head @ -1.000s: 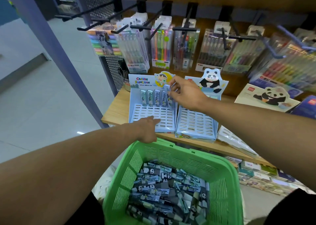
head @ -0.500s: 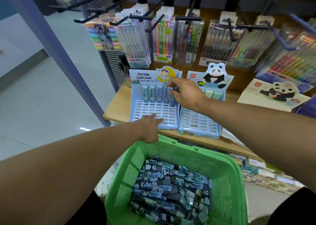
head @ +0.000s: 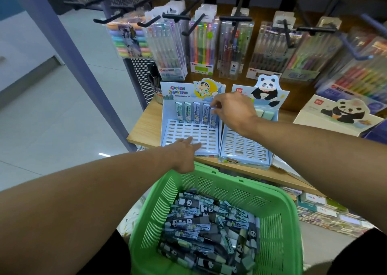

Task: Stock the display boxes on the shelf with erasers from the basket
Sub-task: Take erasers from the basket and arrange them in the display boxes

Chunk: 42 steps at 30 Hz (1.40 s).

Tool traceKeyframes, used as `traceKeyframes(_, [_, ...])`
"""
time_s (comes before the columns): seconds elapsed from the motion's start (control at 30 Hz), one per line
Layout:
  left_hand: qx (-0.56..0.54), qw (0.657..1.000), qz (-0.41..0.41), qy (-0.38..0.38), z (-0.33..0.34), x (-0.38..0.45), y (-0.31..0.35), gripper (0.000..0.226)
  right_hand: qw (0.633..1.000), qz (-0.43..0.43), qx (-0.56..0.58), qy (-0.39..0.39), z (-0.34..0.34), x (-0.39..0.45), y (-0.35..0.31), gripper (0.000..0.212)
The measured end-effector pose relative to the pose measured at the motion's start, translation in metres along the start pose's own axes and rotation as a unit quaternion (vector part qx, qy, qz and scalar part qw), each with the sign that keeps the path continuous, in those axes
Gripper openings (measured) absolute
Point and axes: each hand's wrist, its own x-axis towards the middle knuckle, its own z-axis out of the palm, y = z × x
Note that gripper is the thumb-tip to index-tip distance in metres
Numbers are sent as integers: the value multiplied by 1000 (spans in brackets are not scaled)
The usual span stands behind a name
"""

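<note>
A green basket (head: 278,216) full of wrapped erasers (head: 207,230) sits below the wooden shelf (head: 144,124). On the shelf stand two light blue display boxes: the left box (head: 188,134) with a cartoon header holds a back row of several upright erasers (head: 191,112). The right box (head: 243,149) has a panda header and pale green erasers (head: 265,114) at its back. My right hand (head: 232,109) pinches the rightmost eraser in the left box's row. My left hand (head: 185,152) rests with straight fingers on the left box's front edge.
Packs of pens (head: 203,44) hang on black hooks (head: 234,18) above the boxes. A flat panda box (head: 339,115) lies at the right of the shelf. A blue post (head: 69,51) stands left. More stock (head: 326,214) sits on a lower level at right.
The view has shifted slightly. My right hand stays at the rightmost eraser in the row, fingers lowered onto it. My left hand keeps its place on the box front.
</note>
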Motion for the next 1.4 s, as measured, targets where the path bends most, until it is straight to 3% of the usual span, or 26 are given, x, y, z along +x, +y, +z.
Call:
traceKeyframes(0.1, [6,1000,1,0,1,0,0,85,999,22,-30,-5,-1,2,0,6])
traceKeyframes(0.33, [7,1000,1,-3,1,1,0,86,995,39,-90,-10,-2,5,-10,10])
traceKeyframes(0.6, [2,1000,8,23,-6,-12,9,78,997,-14,-81,2,-18,-12,-10,16])
traceKeyframes(0.7, [7,999,12,53,-3,-26,15,64,996,-53,-66,17,-23,-36,-17,16])
traceKeyframes(0.83, [0,991,51,123,6,-44,33,21,997,-74,-23,11,-14,-90,-27,16])
traceKeyframes(0.93, [-15,993,89,77,30,-58,54,12,997,-48,-15,-55,7,-128,-26,17])
traceKeyframes(1.03, [-10,997,78,12,83,-57,73,24,990,38,33,-134,40,-166,-13,14])
traceKeyframes(1.2, [-3,993,67,-92,173,-49,95,45,920,155,2,-360,117,-233,7,29])
traceKeyframes(1.4, [9,989,64,-133,228,-22,84,61,898,155,-67,-407,165,-277,32,63])
